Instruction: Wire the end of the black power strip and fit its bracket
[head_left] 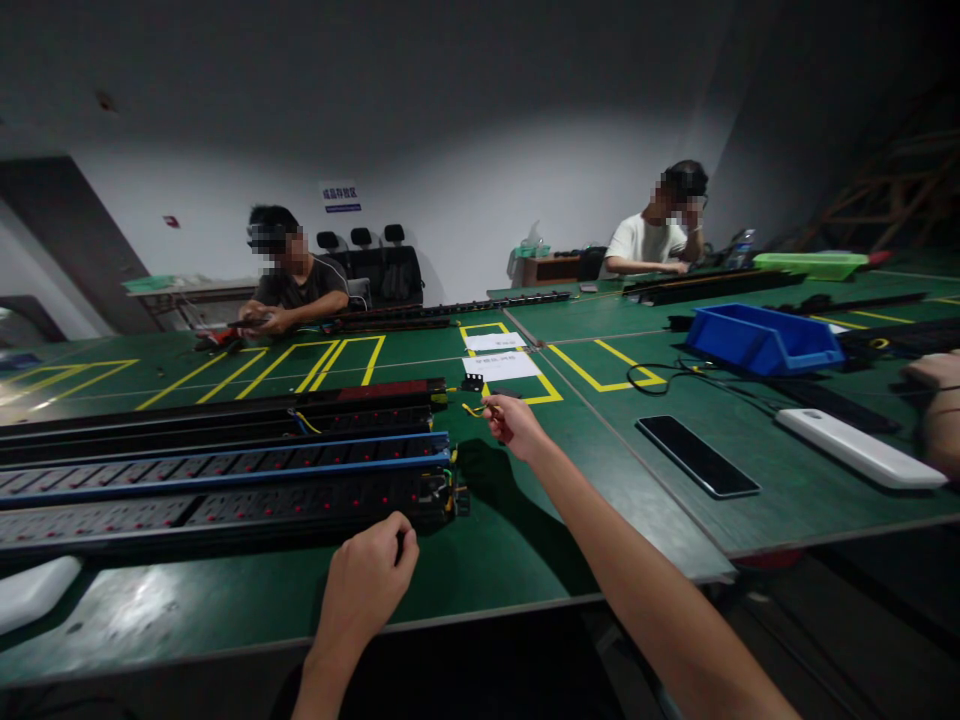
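My left hand (371, 580) is curled shut at the near edge of a long black power strip (225, 495) with red switches, pressing against its front side. My right hand (514, 422) reaches forward over the green table (525, 540) and pinches a short yellow wire (474, 408) that leads from the end of the farther strip (300, 410). A small black part (472, 382) lies just beyond that hand.
A black phone (697, 455), a white bar (859, 447), a black cable (656, 375) and a blue bin (765, 338) lie to the right. White papers (499, 365) sit inside yellow tape marks. Two seated people work at far tables. Another person's arm (941, 400) shows at the right edge.
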